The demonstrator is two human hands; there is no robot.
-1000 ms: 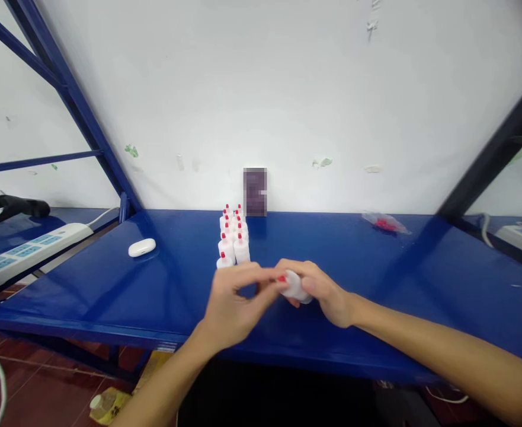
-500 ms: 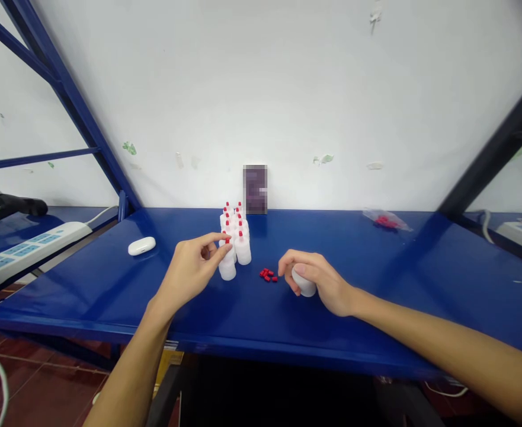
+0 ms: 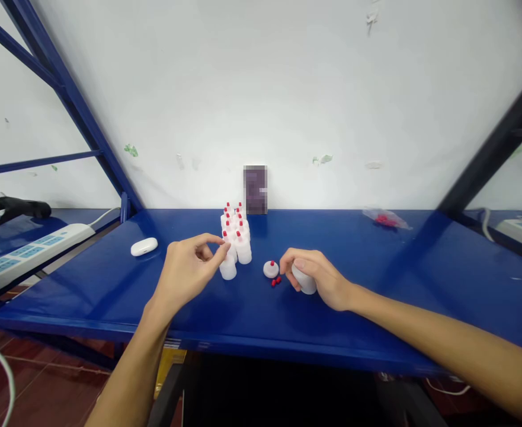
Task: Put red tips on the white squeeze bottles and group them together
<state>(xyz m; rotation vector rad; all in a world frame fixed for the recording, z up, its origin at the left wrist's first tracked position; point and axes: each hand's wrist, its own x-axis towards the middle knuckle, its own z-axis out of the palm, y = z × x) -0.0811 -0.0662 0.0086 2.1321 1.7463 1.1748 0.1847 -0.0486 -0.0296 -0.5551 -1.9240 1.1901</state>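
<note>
My right hand (image 3: 320, 276) is wrapped round a white plastic bottle (image 3: 306, 283), whose upper part the fingers partly hide. To its left on the blue table lies a round white piece with a red tip, like a bottle top (image 3: 270, 270). Two small red caps (image 3: 275, 281) lie just in front of that piece. My left hand (image 3: 194, 261) is closed in a pinch above the nearest white bottle (image 3: 228, 270); anything between thumb and forefinger is too small to make out. Behind it, white bottles with red-capped nozzles (image 3: 244, 249) stand upright in two rows.
A clear bag with red caps (image 3: 385, 220) lies at the back right. A white oval case (image 3: 144, 247) is on the left, with a power strip (image 3: 34, 246) beyond the blue frame post (image 3: 124, 204). A blurred dark rectangle (image 3: 255, 190) stands against the wall.
The white piece with the red tip has appeared where the pile of red caps lay; fewer loose caps show. The red cap at my left fingertips no longer shows. My right hand still holds its bottle.
</note>
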